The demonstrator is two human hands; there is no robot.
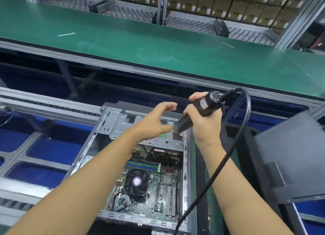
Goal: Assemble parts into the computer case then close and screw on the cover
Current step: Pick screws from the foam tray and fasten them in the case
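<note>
The computer case (84, 155) lay open at near centre, its motherboard (158, 185) showing and its black cover (290, 155) set apart on the right. The right hand (204, 124) gripped an electric screwdriver (202, 108), tip angled down at the far-right corner of the drive cage (116, 125). The left hand (154, 122) hovered beside the tip, fingers loosely spread, holding nothing visible. This looked like fastening 1 inner part. Next, the bit would need seating squarely on a screw, too blurred to confirm.
</note>
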